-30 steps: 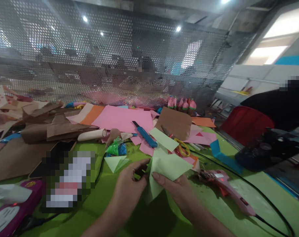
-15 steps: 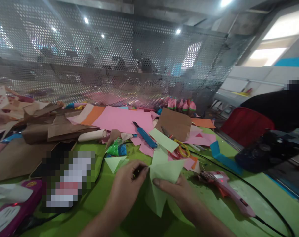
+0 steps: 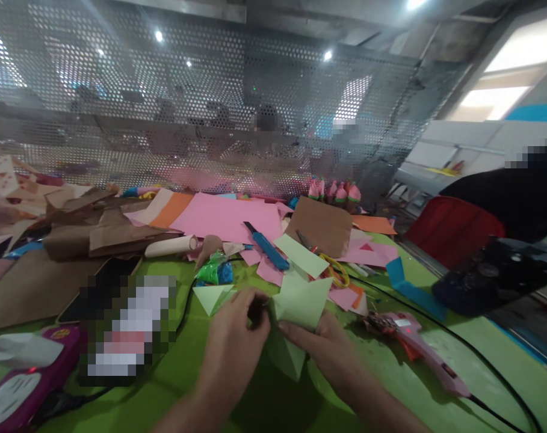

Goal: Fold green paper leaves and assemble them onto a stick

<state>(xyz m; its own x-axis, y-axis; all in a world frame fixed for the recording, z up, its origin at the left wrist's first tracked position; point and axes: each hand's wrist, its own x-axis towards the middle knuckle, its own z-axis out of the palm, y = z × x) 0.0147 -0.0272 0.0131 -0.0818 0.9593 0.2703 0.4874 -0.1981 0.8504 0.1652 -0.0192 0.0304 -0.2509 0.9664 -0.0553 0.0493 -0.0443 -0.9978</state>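
Pale green paper [image 3: 300, 307] is up in front of me, above the table [image 3: 174, 367], bent, with points sticking up at the top and a flap hanging down in shade. Right hand [image 3: 322, 349] has it gripped: thumb flat on the near face, the other fingers mostly hidden behind. Left hand [image 3: 237, 337] is at the left edge, thumb and fingertips curled in close together; can't tell if any paper is between them

Handling, my read: next to no weight, stiff enough to hold a bend, but it'd crease or tear if yanked. Low slip risk. Best hold is a light flat pinch near the bend; the free corners would just flop

Just left of my left hand: a folded pale green piece [image 3: 212, 297], with a green-and-blue packet [image 3: 215, 270] behind it. Past the paper: a pale green strip [image 3: 301, 254], blue cutter [image 3: 268, 246] beside it, yellow-handled scissors [image 3: 339, 270] partly under scraps. Pink glue gun [image 3: 417, 346] lies right of my right hand, red light showing, so I'd treat the nozzle as hot

Further back: pink sheet [image 3: 230, 216], brown sheet [image 3: 322, 225], then a perforated screen [image 3: 201, 120]. Red chair [image 3: 458, 228] off to the right, someone in dark clothing behind it
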